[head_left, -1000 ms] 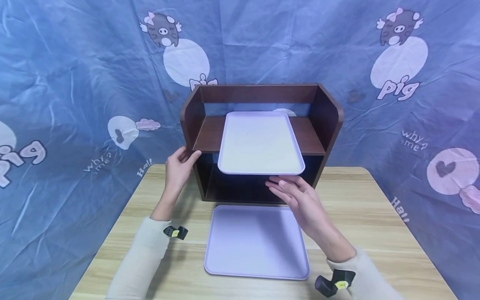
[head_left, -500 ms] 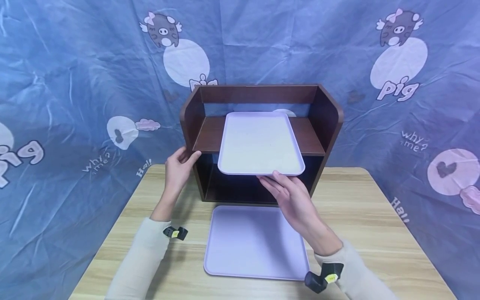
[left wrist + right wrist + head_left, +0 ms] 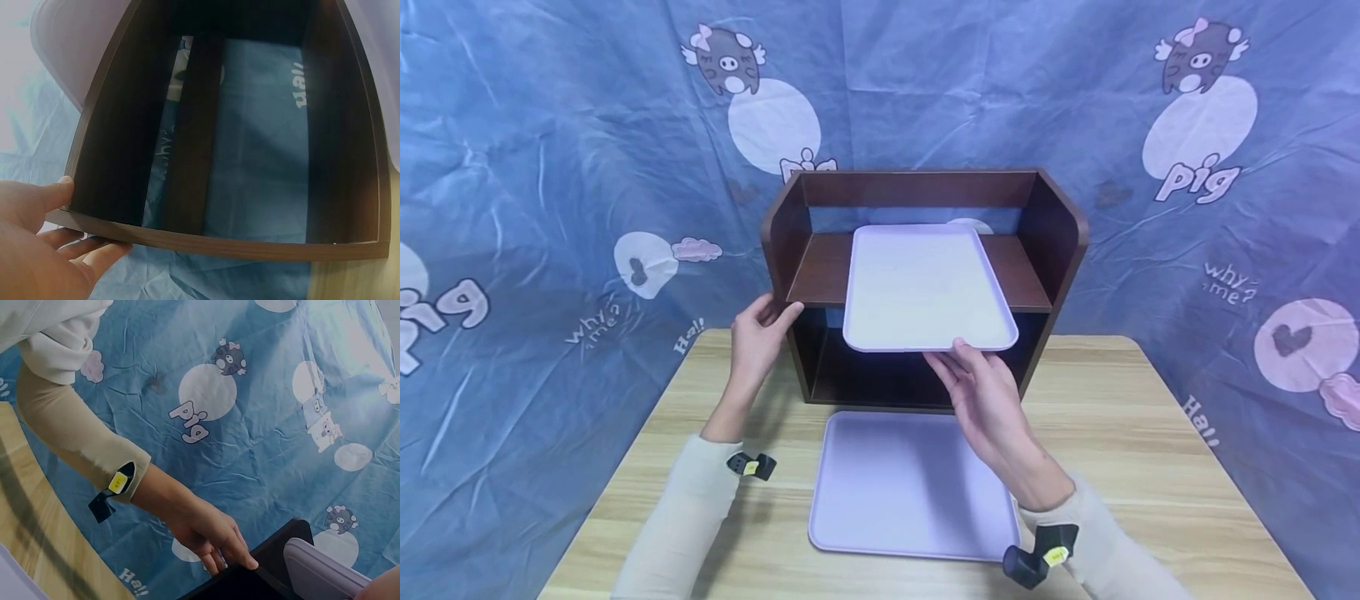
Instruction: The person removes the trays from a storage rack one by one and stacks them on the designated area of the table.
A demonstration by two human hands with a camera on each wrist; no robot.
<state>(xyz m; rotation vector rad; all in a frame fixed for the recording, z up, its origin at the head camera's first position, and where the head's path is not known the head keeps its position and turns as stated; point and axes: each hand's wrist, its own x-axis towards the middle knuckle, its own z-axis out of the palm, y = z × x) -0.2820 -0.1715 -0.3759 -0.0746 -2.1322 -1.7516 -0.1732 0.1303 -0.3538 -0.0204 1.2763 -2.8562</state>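
A dark brown two-tier wooden shelf (image 3: 1058, 250) stands on the table. One pale lilac tray (image 3: 928, 287) lies on its upper board, front end jutting out past the board. My right hand (image 3: 988, 408) pinches that front edge, thumb on the rim and fingers underneath; only a sliver of this hand (image 3: 384, 589) shows in the right wrist view. My left hand (image 3: 757, 337) grips the shelf's left side where the upper board meets it. In the left wrist view, the left thumb and fingers (image 3: 59, 195) straddle the shelf's corner.
A second lilac tray (image 3: 913, 483) lies flat on the wooden table (image 3: 1150, 467), in front of the shelf. Blue cloth (image 3: 925, 83) printed with pigs hangs behind and at both sides. The shelf's lower compartment (image 3: 872, 375) is dark inside.
My right hand has moved left along the upper tray's front edge and now has its thumb on the rim. That tray has shifted slightly right. The left hand stays put.
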